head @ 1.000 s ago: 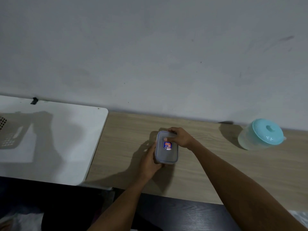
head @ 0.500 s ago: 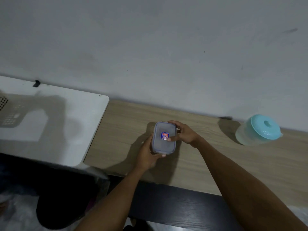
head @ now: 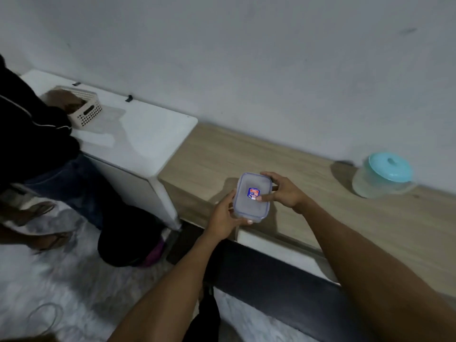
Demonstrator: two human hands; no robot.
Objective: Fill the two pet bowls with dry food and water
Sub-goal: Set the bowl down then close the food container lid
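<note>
Translucent lidded container [head: 253, 196], both hands gripping, wooden counter [head: 345, 218]

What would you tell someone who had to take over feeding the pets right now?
Left hand and right hand: both hold the small clear rectangular plastic container with a blue-red sticker above the front edge of the light wooden counter; its lid is on.
The clear plastic jug with a turquoise lid stands at the right, by the wall.
No pet bowls are in view.
Done: nothing poured.
Left: open the container, fill one bowl with food, the other with water.
</note>
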